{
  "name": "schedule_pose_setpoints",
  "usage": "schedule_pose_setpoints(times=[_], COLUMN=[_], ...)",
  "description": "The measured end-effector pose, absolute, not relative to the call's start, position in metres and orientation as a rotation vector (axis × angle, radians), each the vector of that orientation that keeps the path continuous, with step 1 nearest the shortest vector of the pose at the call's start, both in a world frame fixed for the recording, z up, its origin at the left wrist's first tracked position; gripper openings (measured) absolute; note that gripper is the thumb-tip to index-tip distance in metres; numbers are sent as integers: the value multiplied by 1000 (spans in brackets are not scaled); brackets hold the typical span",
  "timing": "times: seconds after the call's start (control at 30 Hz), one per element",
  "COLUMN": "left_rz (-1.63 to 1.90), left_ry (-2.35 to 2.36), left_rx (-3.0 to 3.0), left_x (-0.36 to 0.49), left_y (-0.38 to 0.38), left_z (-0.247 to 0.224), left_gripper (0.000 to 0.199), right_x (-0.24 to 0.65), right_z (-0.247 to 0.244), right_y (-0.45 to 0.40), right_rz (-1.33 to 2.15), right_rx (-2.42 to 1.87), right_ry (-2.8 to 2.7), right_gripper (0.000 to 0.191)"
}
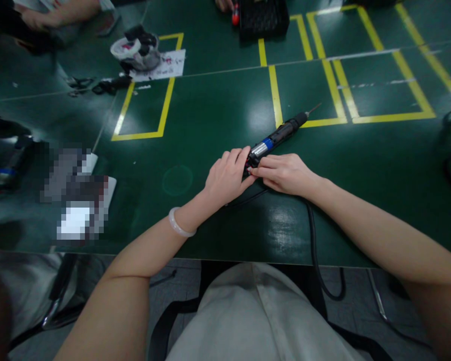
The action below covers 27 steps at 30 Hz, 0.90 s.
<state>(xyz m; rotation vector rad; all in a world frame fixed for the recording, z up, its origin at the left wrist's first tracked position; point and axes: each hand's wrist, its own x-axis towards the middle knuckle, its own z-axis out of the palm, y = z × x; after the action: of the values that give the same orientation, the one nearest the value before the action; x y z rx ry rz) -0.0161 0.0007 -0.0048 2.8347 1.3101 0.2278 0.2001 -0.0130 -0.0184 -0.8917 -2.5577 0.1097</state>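
An electric screwdriver (283,133) lies slantwise on the green table, its thin bit pointing away to the upper right. It has a black body with a silver and blue band. My left hand (228,173) is wrapped over its rear end, and a pale bangle circles that wrist. My right hand (283,173) is closed, its fingertips pinched at the same rear end beside the left thumb. Some small red detail shows there, but what the right fingertips grip is hidden. A black cable (312,235) runs from under the hands over the table's front edge.
Yellow tape outlines (161,113) mark the green table (210,115). A black tray (263,20) stands at the back, beside another person's hand (224,5). A white and black object (137,49) sits on paper at the upper left. Another tool (9,163) lies left, near pixelated items (80,195).
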Motion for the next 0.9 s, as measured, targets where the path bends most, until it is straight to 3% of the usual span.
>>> schedule_pose_setpoints(times=[0.4, 0.73, 0.9], left_rz=[212, 250, 368], left_ry=[1394, 1814, 2005], left_rx=[2798, 2596, 2438], left_x=[-23, -67, -99], left_y=[23, 116, 170], left_z=[-6, -16, -21], left_gripper=[56, 51, 66], right_x=[205, 208, 208], right_z=[-26, -34, -32], right_y=[-2, 4, 5], right_rz=[652, 859, 873], right_rx=[-1179, -1195, -1192], right_ry=[-1973, -1882, -1894], right_gripper=[12, 15, 16])
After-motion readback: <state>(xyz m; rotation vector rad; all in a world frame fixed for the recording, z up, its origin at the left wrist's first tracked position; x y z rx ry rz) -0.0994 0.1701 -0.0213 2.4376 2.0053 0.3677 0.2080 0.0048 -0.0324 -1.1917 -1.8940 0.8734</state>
